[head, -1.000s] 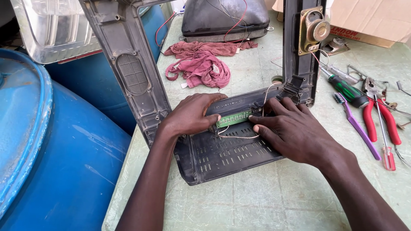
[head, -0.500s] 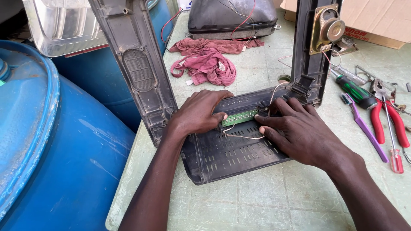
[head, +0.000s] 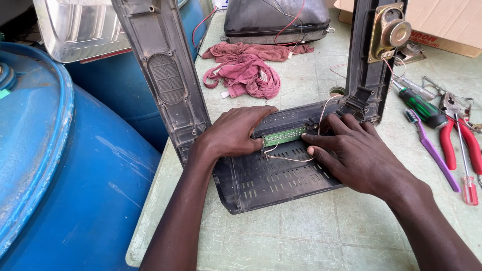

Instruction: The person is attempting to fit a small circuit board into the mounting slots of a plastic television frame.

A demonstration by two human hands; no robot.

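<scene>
Hands first, in the head view: my left hand [head: 235, 134] lies palm down over the left end of a small green circuit board [head: 284, 136], its fingers pressed together and curled over the top edge of the dark plastic housing [head: 281, 178]. My right hand [head: 359, 155] lies flat just right of the board, fingers [head: 321, 149] slightly spread, the tips touching the board's right end and a thin pale wire [head: 286, 158] looping below it. Neither hand pinches anything; both press down.

The board sits in the far edge of the housing's slotted base, near the middle of the pale green surface [head: 311, 231]. I judge the board light, stiff and fragile, best held by its two short ends, clear of the solder and wire. The housing looks rigid but hollow and light; its two upright side arms would give the firmest hold.

A speaker [head: 389, 32] is fixed to the right arm. A red rag [head: 246, 70] lies far of the housing, a green-handled screwdriver [head: 424, 108], a purple toothbrush [head: 433, 149] and red pliers [head: 459, 135] to the right, a blue barrel [head: 60, 165] at left.

Against the frame a second ago, both hands keep nearly the same places on the board; the view has shifted a little, and my right fingertips seem to sit slightly closer to the board's end.
</scene>
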